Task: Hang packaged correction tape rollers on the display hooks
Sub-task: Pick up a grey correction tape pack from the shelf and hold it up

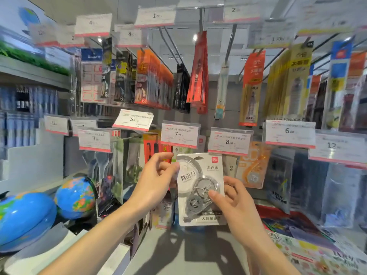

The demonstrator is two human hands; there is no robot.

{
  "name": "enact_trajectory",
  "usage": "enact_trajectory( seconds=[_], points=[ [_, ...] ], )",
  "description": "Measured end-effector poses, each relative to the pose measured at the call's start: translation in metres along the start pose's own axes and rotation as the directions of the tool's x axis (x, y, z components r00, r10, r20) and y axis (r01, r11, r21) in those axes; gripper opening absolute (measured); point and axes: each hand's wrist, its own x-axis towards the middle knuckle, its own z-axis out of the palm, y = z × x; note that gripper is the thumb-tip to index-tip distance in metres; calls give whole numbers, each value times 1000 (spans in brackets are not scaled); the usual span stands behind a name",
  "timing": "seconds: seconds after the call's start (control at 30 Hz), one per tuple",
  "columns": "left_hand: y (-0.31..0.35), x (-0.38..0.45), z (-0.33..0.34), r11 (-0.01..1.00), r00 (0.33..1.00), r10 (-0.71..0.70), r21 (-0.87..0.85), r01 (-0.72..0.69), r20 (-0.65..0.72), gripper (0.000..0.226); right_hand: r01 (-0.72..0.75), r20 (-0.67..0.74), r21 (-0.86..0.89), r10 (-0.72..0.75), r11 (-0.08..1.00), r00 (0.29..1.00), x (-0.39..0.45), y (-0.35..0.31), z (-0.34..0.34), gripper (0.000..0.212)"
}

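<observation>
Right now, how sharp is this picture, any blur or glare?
Head view: the correction tape package held by the left hand and right hand is sharp; shelf edges and upper price tags smear with blur; wide-angle bending at the sides; small ceiling-light glare.

The price tag marked 7 (179, 135) hangs right above the correction tape pack (200, 188), and the top of the pack sits just under it. Another price tag marked 8 (229, 141) hangs close on the right of that tag, so little room is left between them. Hanging packs crowd behind the tag. Below the tag, under the pack, the grey floor (178, 253) is open. Two blue globes (74, 197) block the far left.
</observation>
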Motion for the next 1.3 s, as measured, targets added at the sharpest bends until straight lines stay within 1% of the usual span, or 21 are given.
enact_trajectory(
  seconds=[0.1, 0.27, 0.4, 0.67, 0.77, 1.0, 1.2, 1.3],
  points=[
    [5, 12, -5, 998, 1000, -7, -69, 5, -30, 25, -7, -29, 2, 7, 1000, 1000, 2, 2, 3, 40],
    [10, 12, -13, 988, 999, 32, -152, -38, -43, 9, -2, -74, -5, 2, 1000, 997, 0, 6, 5, 39],
    [19, 9, -22, 978, 996, 88, -188, -92, -25, 6, 19, -99, -3, -19, 1000, 995, 4, 6, 7, 41],
    [42, 12, -29, 965, 976, 216, -147, -217, -24, 17, 48, -77, -25, -50, 999, 996, 26, -6, 29, 38],
    [46, 14, -30, 965, 974, 225, -131, -227, -34, 20, 47, -79, -20, -48, 999, 996, 37, -15, 37, 40],
    [48, 15, -31, 967, 972, 230, -102, -234, -47, 20, 32, -112, -22, -34, 999, 993, 53, -19, 48, 23],
    [46, 16, -33, 967, 972, 234, -101, -235, -27, 20, 5, -146, -14, -7, 1000, 989, 59, -18, 53, 31],
    [42, 17, -34, 965, 970, 242, -99, -243, -22, 20, 3, -151, -26, -7, 1000, 989, 61, -13, 54, 28]
  ],
)
